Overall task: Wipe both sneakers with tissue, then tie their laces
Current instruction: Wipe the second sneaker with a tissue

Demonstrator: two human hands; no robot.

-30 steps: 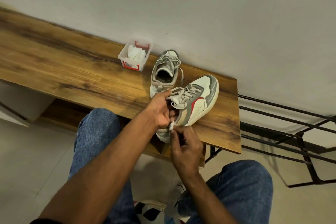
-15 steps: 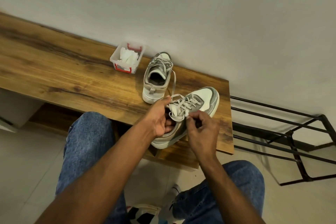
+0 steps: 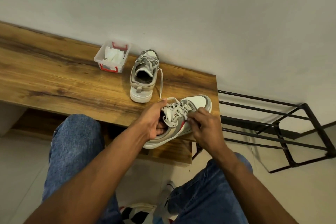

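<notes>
A grey and white sneaker with a red stripe (image 3: 198, 102) lies tilted at the near right corner of the wooden table (image 3: 54, 82). My left hand (image 3: 154, 120) grips its collar, thumb on top and fingers inside the opening. My right hand (image 3: 205, 125) pinches a small white piece of tissue (image 3: 185, 116) against the laces and side of this sneaker. The second sneaker (image 3: 143, 76) stands upright farther back, heel toward me, with one loose lace trailing on the table. A clear box with red clips (image 3: 112, 56) holds white tissues to its left.
A grey wall runs behind the table. A black metal rack (image 3: 272, 129) stands to the right of the table. My knees in blue jeans (image 3: 76, 143) are in front of the table edge, and shoes on my feet show on the tiled floor below.
The sneaker has been lowered from its side to rest tilted on the table. My right hand moved from the heel up to the laces with the tissue. The view shifted slightly.
</notes>
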